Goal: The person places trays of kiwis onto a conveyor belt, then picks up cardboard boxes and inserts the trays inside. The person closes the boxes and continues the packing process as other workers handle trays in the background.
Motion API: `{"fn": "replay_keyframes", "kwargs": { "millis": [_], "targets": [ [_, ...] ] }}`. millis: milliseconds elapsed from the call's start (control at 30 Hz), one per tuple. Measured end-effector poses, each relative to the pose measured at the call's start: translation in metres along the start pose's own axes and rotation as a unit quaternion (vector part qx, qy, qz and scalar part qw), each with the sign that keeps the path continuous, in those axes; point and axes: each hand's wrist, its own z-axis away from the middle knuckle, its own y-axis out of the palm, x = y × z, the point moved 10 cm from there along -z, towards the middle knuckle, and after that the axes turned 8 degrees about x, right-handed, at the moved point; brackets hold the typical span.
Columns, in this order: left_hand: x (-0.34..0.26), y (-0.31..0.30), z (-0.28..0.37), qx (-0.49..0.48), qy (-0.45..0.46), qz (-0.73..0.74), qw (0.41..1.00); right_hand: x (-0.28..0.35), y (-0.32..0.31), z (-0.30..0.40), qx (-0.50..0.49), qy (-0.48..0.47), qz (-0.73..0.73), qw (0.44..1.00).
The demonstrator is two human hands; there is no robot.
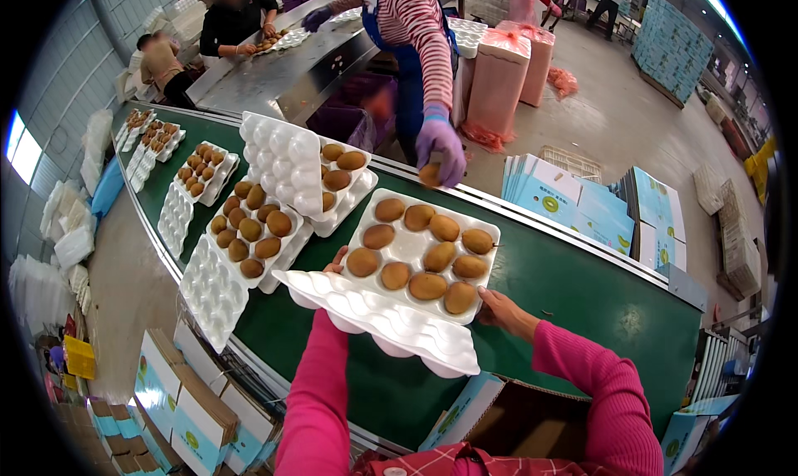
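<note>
A white foam tray [404,249] of kiwifruit [439,256] lies before me over the green conveyor belt, one of its cups bare. Its hinged foam lid [386,320] hangs open towards me. My left hand [337,260] holds the tray's left side, mostly hidden behind the lid. On the right edge, my right hand [508,312] grips the tray with the thumb on the rim. Just beyond the tray, a co-worker's purple-gloved hand [441,147] holds a single kiwifruit [430,175] above the belt's far rail.
More filled foam trays [252,226] stand along the conveyor belt [580,301] to the left, one with a raised lid [283,161]. An open carton [530,413] is right below my arms. Folded cartons [555,195] stand past the far rail; others [187,407] are at lower left.
</note>
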Motion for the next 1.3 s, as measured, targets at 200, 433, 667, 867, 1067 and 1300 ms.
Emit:
{"fn": "replay_keyframes", "kwargs": {
  "millis": [200,433,667,867,1067,1300],
  "targets": [
    [0.002,-0.018,-0.008,-0.006,-0.005,-0.010,1.000,-0.001,-0.003,0.004,-0.013,0.006,-0.001,1.000],
    [-0.034,-0.052,-0.025,-0.122,0.131,-0.156,0.971,0.001,-0.002,0.000,0.025,-0.027,0.011,0.999],
    [-0.051,0.020,-0.070,-0.088,0.085,-0.688,0.715,0.060,-0.045,0.032,-0.128,-0.093,-0.081,0.984],
    [-0.015,0.036,-0.073,-0.012,-0.175,-0.404,0.898,0.110,-0.014,0.039,-0.140,-0.215,-0.020,0.966],
    [-0.025,-0.009,-0.081,-0.076,-0.141,-0.521,0.839,0.099,-0.046,0.065,-0.244,-0.245,0.003,0.938],
    [-0.001,0.028,-0.072,-0.037,-0.237,-0.391,0.889,0.102,-0.030,0.022,-0.238,-0.161,0.016,0.958]
  ]
}}
